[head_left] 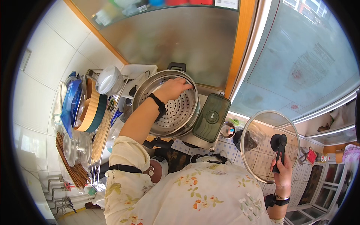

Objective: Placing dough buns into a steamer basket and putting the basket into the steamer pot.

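A round steel steamer basket [176,112] with a perforated base sits on a pot with a black side handle [177,66]. My left hand [173,89] reaches into the basket, its bent fingers at the far right rim, where they seem to grip the edge; the fingertips are partly hidden. Off to the right, my right hand [283,171] is closed around the black handle [279,146] of a glass lid [258,150] with a steel rim. The lid is held up on edge, apart from the pot.
A green-lidded rectangular container [212,117] stands right of the pot. Left is a wire rack [98,165] with bowls, a glass jar [77,148] and a cutting board. A small metal cup [227,130] and a dark bag [245,140] are beyond the counter. A glass shelf [157,11] hangs above.
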Demonstrator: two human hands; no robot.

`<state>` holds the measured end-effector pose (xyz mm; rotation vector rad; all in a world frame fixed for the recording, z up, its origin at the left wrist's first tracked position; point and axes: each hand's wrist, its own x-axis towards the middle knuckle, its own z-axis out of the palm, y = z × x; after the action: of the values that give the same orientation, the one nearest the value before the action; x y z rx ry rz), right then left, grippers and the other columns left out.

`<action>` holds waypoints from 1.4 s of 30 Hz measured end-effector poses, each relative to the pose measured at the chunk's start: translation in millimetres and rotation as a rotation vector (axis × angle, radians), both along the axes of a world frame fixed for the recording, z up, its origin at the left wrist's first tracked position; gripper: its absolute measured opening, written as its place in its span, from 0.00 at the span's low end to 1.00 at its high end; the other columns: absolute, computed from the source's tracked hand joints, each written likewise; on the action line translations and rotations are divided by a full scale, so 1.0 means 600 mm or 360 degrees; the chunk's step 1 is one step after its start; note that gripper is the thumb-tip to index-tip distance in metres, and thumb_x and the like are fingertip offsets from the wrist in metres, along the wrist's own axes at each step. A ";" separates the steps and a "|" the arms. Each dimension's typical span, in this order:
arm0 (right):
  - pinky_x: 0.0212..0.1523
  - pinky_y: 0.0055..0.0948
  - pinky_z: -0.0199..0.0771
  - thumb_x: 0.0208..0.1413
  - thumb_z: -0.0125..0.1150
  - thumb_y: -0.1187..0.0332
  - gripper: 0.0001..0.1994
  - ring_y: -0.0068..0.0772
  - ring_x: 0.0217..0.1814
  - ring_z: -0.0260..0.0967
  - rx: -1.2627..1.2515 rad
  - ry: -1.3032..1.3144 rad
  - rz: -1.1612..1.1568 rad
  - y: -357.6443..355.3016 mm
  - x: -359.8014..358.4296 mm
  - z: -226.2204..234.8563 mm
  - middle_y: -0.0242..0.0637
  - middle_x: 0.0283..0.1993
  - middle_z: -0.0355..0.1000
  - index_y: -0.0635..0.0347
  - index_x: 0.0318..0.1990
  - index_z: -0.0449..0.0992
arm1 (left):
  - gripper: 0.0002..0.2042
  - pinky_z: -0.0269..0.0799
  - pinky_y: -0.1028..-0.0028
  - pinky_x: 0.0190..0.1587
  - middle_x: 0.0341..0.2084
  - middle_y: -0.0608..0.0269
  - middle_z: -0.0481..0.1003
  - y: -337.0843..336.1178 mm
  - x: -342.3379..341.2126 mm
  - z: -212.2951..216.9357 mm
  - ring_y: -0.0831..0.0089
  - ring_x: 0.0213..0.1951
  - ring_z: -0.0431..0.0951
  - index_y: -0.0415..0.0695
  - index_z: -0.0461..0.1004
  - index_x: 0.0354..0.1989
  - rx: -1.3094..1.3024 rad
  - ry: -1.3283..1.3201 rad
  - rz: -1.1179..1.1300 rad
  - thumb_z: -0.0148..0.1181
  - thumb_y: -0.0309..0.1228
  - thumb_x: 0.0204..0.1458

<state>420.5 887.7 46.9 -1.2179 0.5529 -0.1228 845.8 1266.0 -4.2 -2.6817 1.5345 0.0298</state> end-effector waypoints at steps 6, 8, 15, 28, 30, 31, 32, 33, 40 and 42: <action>0.31 0.24 0.70 0.63 0.57 0.65 0.14 0.26 0.29 0.66 -0.0007 0.0016 -0.0058 0.006 -0.021 -0.001 0.34 0.31 0.71 0.63 0.50 0.66 | 0.10 0.72 0.59 0.41 0.34 0.58 0.71 -0.012 0.006 -0.002 0.55 0.41 0.74 0.50 0.75 0.41 -0.0241 0.0115 -0.0047 0.59 0.29 0.49; 0.31 0.24 0.69 0.63 0.58 0.64 0.14 0.25 0.28 0.66 -0.0008 0.0016 -0.0052 0.009 -0.024 -0.004 0.34 0.31 0.70 0.63 0.50 0.66 | 0.05 0.72 0.59 0.41 0.34 0.57 0.70 0.008 0.004 -0.009 0.54 0.40 0.74 0.48 0.75 0.35 -0.0182 -0.0023 -0.0067 0.60 0.30 0.50; 0.31 0.21 0.68 0.62 0.58 0.63 0.17 0.24 0.28 0.66 -0.0025 0.0039 -0.0108 0.007 -0.031 -0.011 0.33 0.32 0.70 0.64 0.53 0.66 | 0.23 0.69 0.58 0.54 0.47 0.46 0.72 0.194 -0.149 0.073 0.48 0.52 0.71 0.37 0.74 0.48 -0.0246 -0.0005 0.1331 0.67 0.38 0.45; 0.34 0.25 0.70 0.63 0.49 0.74 0.12 0.26 0.31 0.68 0.0014 0.0080 0.0195 0.048 0.070 -0.020 0.35 0.33 0.71 0.65 0.52 0.64 | 0.15 0.66 0.51 0.60 0.45 0.48 0.77 0.277 -0.379 -0.066 0.52 0.54 0.73 0.38 0.73 0.45 -0.3142 0.2365 0.2182 0.56 0.37 0.57; 0.34 0.24 0.71 0.63 0.51 0.73 0.12 0.25 0.31 0.68 0.0004 0.0094 0.0232 0.059 0.080 -0.017 0.35 0.33 0.71 0.65 0.52 0.65 | 0.15 0.68 0.51 0.59 0.47 0.46 0.76 0.277 -0.370 -0.056 0.51 0.53 0.75 0.35 0.72 0.46 -0.3174 0.2420 0.2157 0.56 0.34 0.55; 0.34 0.24 0.71 0.63 0.51 0.72 0.12 0.25 0.31 0.68 0.0033 0.0086 0.0297 0.064 0.082 -0.016 0.35 0.32 0.71 0.65 0.51 0.66 | 0.15 0.69 0.51 0.59 0.47 0.45 0.76 0.279 -0.373 -0.045 0.50 0.52 0.75 0.34 0.71 0.47 -0.3046 0.2563 0.2137 0.56 0.30 0.53; 0.34 0.24 0.71 0.63 0.52 0.72 0.12 0.25 0.31 0.68 0.0070 0.0079 0.0363 0.071 0.084 -0.016 0.35 0.32 0.71 0.65 0.51 0.66 | 0.16 0.69 0.52 0.59 0.47 0.44 0.75 0.277 -0.376 -0.031 0.49 0.51 0.75 0.32 0.70 0.47 -0.2909 0.2691 0.2120 0.55 0.26 0.51; 0.34 0.24 0.71 0.62 0.54 0.71 0.12 0.25 0.31 0.68 0.0067 0.0096 0.0390 0.079 0.088 -0.011 0.35 0.32 0.72 0.65 0.51 0.67 | 0.16 0.69 0.52 0.59 0.47 0.44 0.75 0.277 -0.378 -0.034 0.49 0.51 0.75 0.32 0.70 0.47 -0.2912 0.2694 0.2117 0.55 0.26 0.51; 0.35 0.23 0.70 0.62 0.56 0.69 0.14 0.24 0.31 0.68 0.0097 0.0073 0.0463 0.107 0.087 -0.015 0.34 0.33 0.72 0.66 0.52 0.66 | 0.24 0.64 0.50 0.64 0.52 0.46 0.72 0.279 -0.412 -0.084 0.48 0.55 0.73 0.34 0.68 0.51 -0.3098 0.2232 0.1938 0.48 0.22 0.40; 0.35 0.23 0.70 0.62 0.56 0.69 0.14 0.23 0.33 0.69 0.0044 0.0105 0.0485 0.106 0.085 -0.012 0.33 0.33 0.72 0.66 0.52 0.66 | 0.17 0.74 0.57 0.51 0.40 0.57 0.77 0.283 -0.431 -0.069 0.57 0.45 0.78 0.37 0.72 0.43 -0.3225 0.2336 0.1597 0.51 0.24 0.42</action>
<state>471.8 951.5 39.8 -1.2682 0.4185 0.1829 587.2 1435.9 -45.4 0.7993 0.3818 -0.2241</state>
